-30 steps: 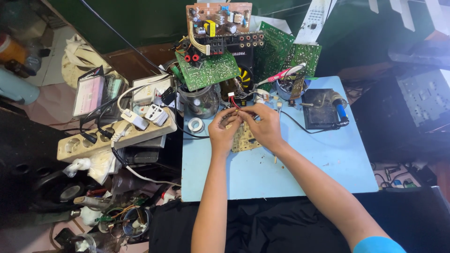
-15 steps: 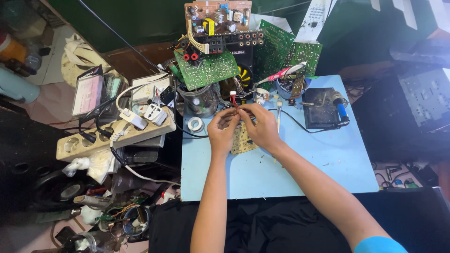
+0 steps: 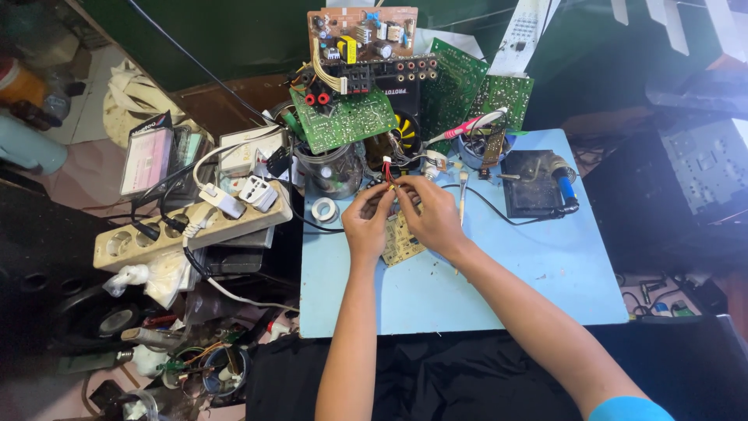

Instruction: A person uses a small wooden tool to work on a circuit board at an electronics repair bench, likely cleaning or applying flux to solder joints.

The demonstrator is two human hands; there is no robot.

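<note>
My left hand point(image 3: 366, 221) and my right hand point(image 3: 430, 216) meet over a small pale circuit board point(image 3: 400, 243) lying on the light blue table point(image 3: 483, 288). Both hands pinch a thin bundle of red wires with a small white connector point(image 3: 387, 166) between the fingertips, just above the board. The board is partly covered by my fingers.
Several green circuit boards point(image 3: 343, 117) and a brown board point(image 3: 362, 31) are stacked at the table's far edge. A soldering stand point(image 3: 534, 187), a small brush point(image 3: 463, 195) and a tape roll point(image 3: 323, 209) lie nearby. A beige power strip point(image 3: 187, 230) with plugs sits left.
My hands have stayed over the small board. The fingers have shifted slightly on the red wires.
</note>
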